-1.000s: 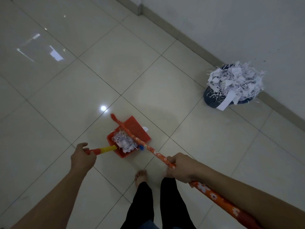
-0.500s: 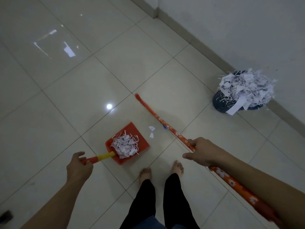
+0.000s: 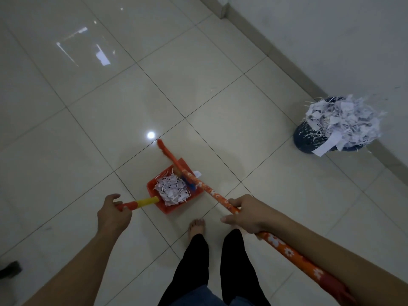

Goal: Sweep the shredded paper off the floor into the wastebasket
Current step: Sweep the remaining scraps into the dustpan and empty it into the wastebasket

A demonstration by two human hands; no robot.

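Note:
A red dustpan (image 3: 154, 188) lies on the tiled floor in front of my feet, with a heap of shredded paper (image 3: 172, 190) in it. My left hand (image 3: 113, 214) grips its red and yellow handle (image 3: 141, 203). My right hand (image 3: 242, 214) grips the orange flowered broom stick (image 3: 212, 192), whose head (image 3: 164, 150) reaches across the pan's far edge. One white scrap (image 3: 197, 173) lies at the pan's right lip. A dark wastebasket (image 3: 309, 138) stands by the wall at the right, heaped over with shredded paper (image 3: 342, 122).
A grey wall with a skirting board (image 3: 276, 54) runs along the right side. My bare foot (image 3: 196, 226) and dark trouser legs stand just behind the dustpan. A dark object (image 3: 10, 269) shows at the left edge. Glossy tiles stretch to the left and ahead.
The broom has swung back left from the open floor onto the dustpan, and the two loose scraps beside the pan have been pushed to its lip. My left hand has kept hold of the handle.

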